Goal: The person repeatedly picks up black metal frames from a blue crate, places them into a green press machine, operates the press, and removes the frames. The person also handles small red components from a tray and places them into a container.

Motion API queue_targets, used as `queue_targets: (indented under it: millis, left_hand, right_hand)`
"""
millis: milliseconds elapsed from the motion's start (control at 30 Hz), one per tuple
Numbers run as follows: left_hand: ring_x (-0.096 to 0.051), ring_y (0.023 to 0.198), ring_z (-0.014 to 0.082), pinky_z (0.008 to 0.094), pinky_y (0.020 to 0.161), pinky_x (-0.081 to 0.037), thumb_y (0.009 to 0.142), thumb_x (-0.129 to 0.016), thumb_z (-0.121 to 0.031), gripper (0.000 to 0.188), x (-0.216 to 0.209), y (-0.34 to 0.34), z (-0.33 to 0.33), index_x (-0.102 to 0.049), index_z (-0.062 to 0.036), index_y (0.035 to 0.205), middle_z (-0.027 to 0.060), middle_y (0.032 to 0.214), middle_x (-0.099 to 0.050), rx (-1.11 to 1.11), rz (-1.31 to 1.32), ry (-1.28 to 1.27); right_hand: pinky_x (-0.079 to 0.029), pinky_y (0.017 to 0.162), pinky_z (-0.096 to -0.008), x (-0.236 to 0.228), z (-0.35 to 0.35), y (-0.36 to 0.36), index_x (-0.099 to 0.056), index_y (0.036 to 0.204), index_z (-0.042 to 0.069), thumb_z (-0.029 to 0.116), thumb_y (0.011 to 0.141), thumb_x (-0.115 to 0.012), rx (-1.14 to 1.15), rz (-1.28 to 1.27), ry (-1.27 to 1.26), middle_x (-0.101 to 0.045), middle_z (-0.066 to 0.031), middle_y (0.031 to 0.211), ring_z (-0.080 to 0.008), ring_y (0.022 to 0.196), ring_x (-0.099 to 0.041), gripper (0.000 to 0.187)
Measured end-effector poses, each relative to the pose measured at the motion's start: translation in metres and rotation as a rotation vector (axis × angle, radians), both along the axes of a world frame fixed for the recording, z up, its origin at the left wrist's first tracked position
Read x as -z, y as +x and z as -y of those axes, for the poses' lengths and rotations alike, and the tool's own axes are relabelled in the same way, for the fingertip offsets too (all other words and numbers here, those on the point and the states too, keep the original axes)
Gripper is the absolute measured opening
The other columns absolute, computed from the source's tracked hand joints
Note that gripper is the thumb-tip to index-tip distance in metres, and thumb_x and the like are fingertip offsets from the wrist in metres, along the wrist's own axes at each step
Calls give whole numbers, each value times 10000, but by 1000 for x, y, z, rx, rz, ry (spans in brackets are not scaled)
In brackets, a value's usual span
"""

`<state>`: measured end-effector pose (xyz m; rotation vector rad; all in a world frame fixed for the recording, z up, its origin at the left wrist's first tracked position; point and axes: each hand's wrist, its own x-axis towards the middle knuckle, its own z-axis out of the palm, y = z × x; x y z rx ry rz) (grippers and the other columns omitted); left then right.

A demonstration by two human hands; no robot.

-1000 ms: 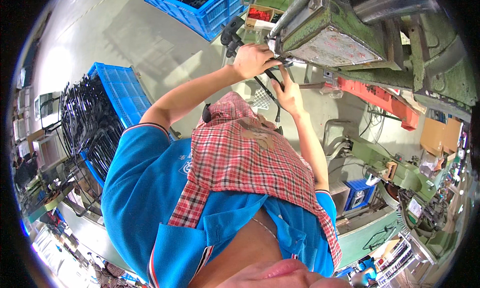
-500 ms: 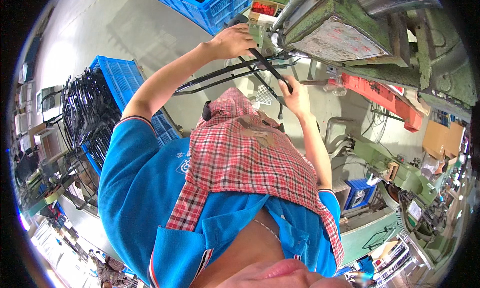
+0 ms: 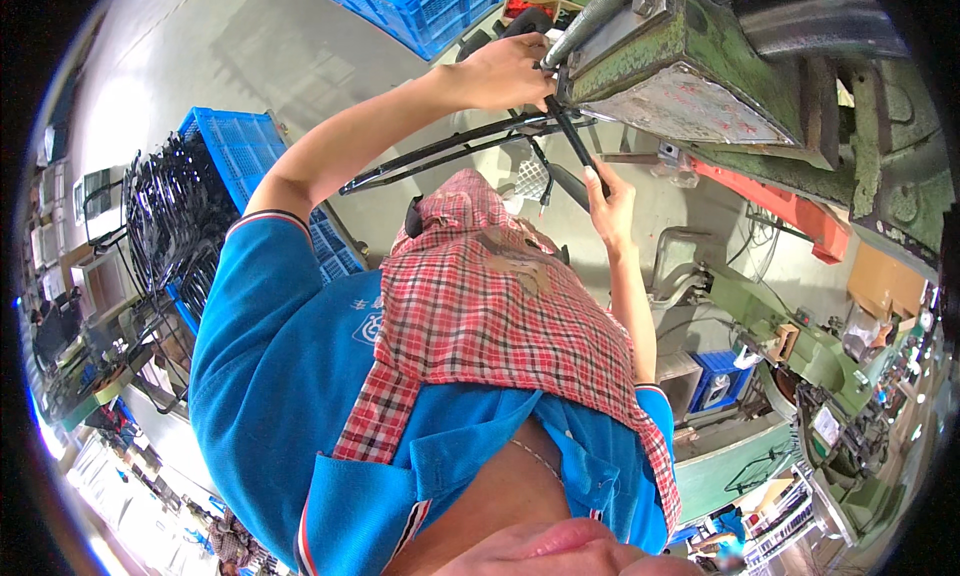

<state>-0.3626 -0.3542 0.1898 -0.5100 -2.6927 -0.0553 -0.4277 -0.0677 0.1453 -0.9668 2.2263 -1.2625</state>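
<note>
My left hand (image 3: 503,73) is closed on the upper end of a black metal tube (image 3: 571,131), close beside the corner of a green press (image 3: 690,86). Lower down, the fingers of my right hand (image 3: 612,204) wrap round the same tube, which slants between both hands. Long black frame bars (image 3: 440,154) stretch leftward behind it; whether they join the tube I cannot tell. Past my left hand, dark rounded parts (image 3: 530,22) show, partly hidden by the fingers.
A blue crate (image 3: 425,21) stands at the far side. Many black bent tubes (image 3: 172,226) are piled by another blue crate (image 3: 240,156) at left. On the right are a red beam (image 3: 775,204), green machinery (image 3: 760,321) and a small blue bin (image 3: 718,381).
Both hands have shifted right with the tube, the left one also slightly away from me, nearer the press. The tube's upper end now sits by the press corner.
</note>
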Motion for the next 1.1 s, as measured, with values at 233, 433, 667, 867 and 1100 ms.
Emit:
queue_targets:
  millis: [233,433,667,867,1100]
  left_hand:
    - [-550,1055,304,397,1012,-385,820,-624,-402,333,31,3,9,-666,-98,948,108,871,-644,-14,192,374]
    - [-512,1112,313,419,1022,-371,823,-645,-414,351,38,7,14,-662,-142,1044,99,905,-636,39,102,363]
    - [-533,1077,355,446,905,-452,852,-672,-295,365,29,64,18,-613,-101,1156,136,1135,-549,-223,-90,516]
    - [-609,944,321,424,773,-506,916,-600,-331,320,44,130,6,-615,-149,1179,85,1035,-596,-413,603,661]
    - [-617,921,342,449,745,-521,924,-562,-303,227,66,47,82,-624,-124,1048,114,972,-613,-495,429,587]
  right_hand:
    - [-486,626,-365,-2,-2,-6,-668,1140,55,281,916,-619,19,-13,234,-658,-181,750,-277,646,-638,322]
    - [-499,676,-429,-43,10,-5,-681,1123,125,352,918,-592,9,-80,487,-661,-187,781,-374,762,-654,319]
    - [-485,637,-398,-26,5,4,-669,1129,94,299,918,-611,68,-71,369,-643,-200,744,-339,678,-651,300]
    - [-474,607,-364,-25,7,11,-662,1130,71,264,927,-602,65,-83,306,-626,-194,720,-299,595,-597,286]
    - [-464,587,-321,-20,2,15,-661,1147,51,241,931,-614,107,-57,315,-619,-150,707,-146,597,-546,292]
